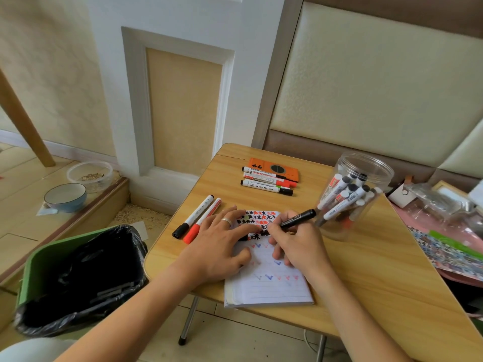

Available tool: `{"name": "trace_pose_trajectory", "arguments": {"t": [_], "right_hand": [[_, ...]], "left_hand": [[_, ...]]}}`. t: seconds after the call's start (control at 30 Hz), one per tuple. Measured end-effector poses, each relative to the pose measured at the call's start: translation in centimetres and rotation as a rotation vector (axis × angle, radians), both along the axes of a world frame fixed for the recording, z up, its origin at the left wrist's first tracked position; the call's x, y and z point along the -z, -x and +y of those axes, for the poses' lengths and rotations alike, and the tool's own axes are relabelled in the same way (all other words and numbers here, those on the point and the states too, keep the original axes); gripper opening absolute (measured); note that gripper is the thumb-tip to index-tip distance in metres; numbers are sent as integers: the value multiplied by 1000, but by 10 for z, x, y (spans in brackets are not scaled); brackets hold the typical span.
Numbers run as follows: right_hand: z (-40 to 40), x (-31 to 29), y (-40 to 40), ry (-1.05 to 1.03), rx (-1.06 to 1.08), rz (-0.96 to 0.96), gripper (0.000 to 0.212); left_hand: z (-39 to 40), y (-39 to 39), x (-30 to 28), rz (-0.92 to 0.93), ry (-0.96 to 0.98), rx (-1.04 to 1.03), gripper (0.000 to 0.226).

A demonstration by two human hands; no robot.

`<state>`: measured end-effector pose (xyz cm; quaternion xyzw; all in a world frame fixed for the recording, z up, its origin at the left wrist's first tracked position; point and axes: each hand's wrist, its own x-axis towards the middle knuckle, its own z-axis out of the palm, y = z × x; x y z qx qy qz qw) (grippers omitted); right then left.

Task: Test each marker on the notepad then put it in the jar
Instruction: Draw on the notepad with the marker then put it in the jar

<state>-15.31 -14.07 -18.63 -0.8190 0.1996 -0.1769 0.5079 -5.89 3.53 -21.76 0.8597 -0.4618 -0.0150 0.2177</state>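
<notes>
A: Any readable labels?
B: Nah, too blurry. Right hand (pixel 295 246) grasps a black marker (pixel 298 218), tip on the notepad (pixel 269 286) at the wooden tabletop's (pixel 366 270) near edge; left hand (pixel 222 246) flat on it, fingers straight. Jar (pixel 350 194) far right, padded wall behind.

Green bin (pixel 39 267), blue bowl (pixel 65 197), orange case (pixel 282 167).
</notes>
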Motion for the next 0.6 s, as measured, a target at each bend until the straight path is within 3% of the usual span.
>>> {"name": "trace_pose_trajectory", "arguments": {"t": [0.6], "right_hand": [[-2,0,-1,13,2,34,13]], "left_hand": [[0,0,1,-6,-11,-6,58]]}}
